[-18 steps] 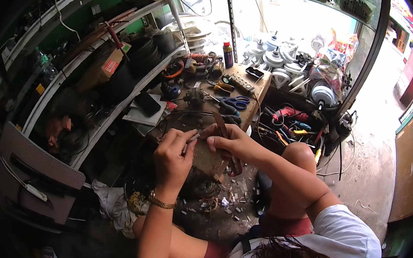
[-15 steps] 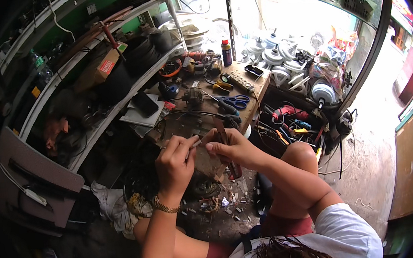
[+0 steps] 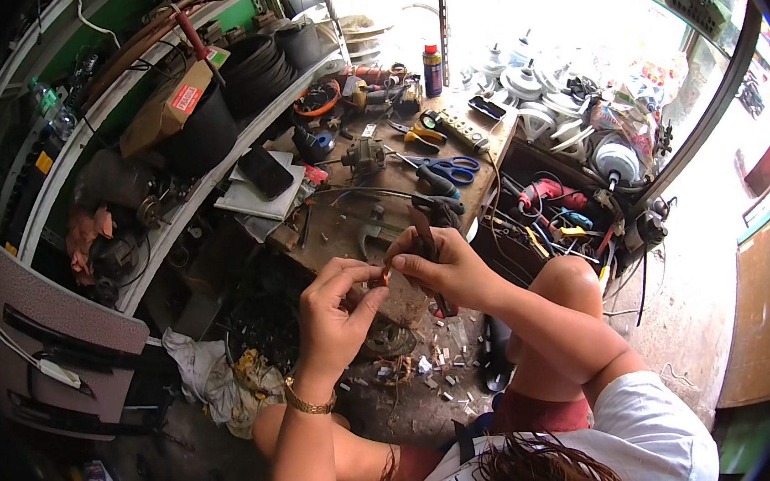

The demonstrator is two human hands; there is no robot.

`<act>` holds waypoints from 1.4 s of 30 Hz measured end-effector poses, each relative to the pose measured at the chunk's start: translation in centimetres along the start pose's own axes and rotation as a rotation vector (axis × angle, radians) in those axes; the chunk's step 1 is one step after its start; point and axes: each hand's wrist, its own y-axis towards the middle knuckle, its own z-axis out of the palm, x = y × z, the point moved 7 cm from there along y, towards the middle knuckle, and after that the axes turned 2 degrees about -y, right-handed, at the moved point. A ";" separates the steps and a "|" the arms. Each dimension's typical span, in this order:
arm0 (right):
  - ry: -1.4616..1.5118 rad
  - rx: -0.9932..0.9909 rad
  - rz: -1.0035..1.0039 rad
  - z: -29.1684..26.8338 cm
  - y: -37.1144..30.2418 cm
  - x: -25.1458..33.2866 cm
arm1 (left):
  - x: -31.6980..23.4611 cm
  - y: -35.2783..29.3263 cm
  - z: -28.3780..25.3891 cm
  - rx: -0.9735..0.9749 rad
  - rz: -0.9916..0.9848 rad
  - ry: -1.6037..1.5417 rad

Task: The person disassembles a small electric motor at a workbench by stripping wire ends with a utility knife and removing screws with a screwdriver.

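My left hand (image 3: 335, 314) pinches a small orange-brown piece (image 3: 384, 279) between thumb and fingertips; its exact kind is too small to make out. Close beside it, my right hand (image 3: 447, 270) is wrapped round a flat, dark reddish-brown strip-like tool (image 3: 423, 228), held roughly upright. One end sticks up above the fingers and the other shows below the palm. The fingertips of both hands nearly meet over the near edge of a wooden workbench (image 3: 314, 249). Past them on the bench lie blue-handled scissors (image 3: 459, 171), a blue-and-dark-handled tool (image 3: 438, 182) and a small motor (image 3: 365, 158).
A phone (image 3: 265, 171), yellow-handled pliers (image 3: 422, 138), a power strip (image 3: 464, 131) and a spray can (image 3: 432, 71) occupy the bench. Right of it stands a bin of tools with a red power tool (image 3: 550, 195). Small scraps (image 3: 425, 365) litter the floor below my hands.
The view has shifted a little. My left fingertips have come closer to my right hand, and the small piece between them now shows orange-brown. My right hand keeps its hold on the strip-like tool.
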 end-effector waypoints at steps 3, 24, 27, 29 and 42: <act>-0.037 0.015 -0.064 0.7 0.2 0.0 | 0.5 -0.3 0.3 0.022 0.015 0.038; -0.828 0.128 -0.310 1.6 -2.2 5.0 | -0.1 -0.1 -1.5 -0.179 0.191 0.033; -0.852 0.123 -0.311 1.6 -2.1 4.8 | -0.4 -0.1 -1.7 -0.185 0.221 0.118; -0.861 0.123 -0.301 1.8 -2.1 4.7 | -0.4 -0.2 -1.7 -0.184 0.222 0.140; -0.582 0.048 -0.254 2.6 -1.7 3.1 | -0.3 -0.8 0.0 -0.297 0.185 0.126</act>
